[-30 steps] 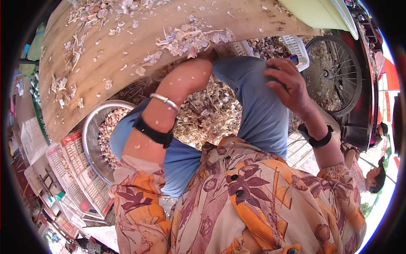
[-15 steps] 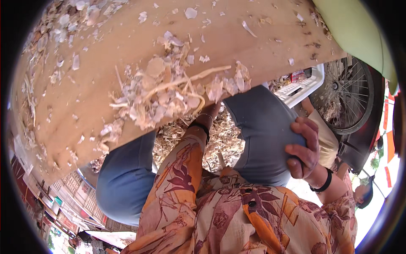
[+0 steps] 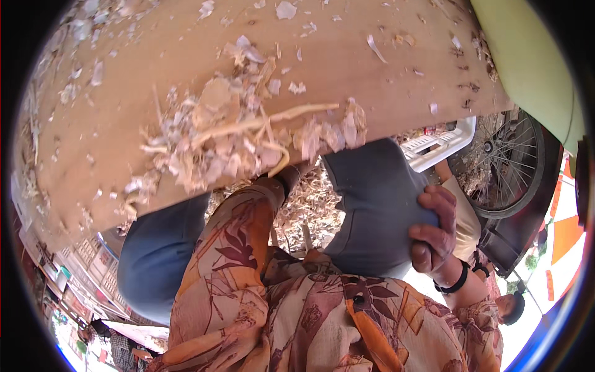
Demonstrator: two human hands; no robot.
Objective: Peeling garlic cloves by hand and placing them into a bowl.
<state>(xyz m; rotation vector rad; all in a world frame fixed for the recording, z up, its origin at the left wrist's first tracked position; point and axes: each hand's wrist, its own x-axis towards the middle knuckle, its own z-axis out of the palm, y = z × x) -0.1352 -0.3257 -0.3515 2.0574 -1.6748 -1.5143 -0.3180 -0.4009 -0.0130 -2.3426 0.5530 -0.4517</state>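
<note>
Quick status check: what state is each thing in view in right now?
Right hand: resting on the right knee, empty.
Left hand: hidden under the board, cannot tell.
Board: strewn with peels and stems.
Peel pile: heaped near the board's edge.
Wheel: upright, behind the knee.

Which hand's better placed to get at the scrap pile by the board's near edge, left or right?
Left, probably. The left forearm reaches up to the board right below the peel scraps; its hand is hidden there. The right hand rests on the knee, off to the side.
</note>
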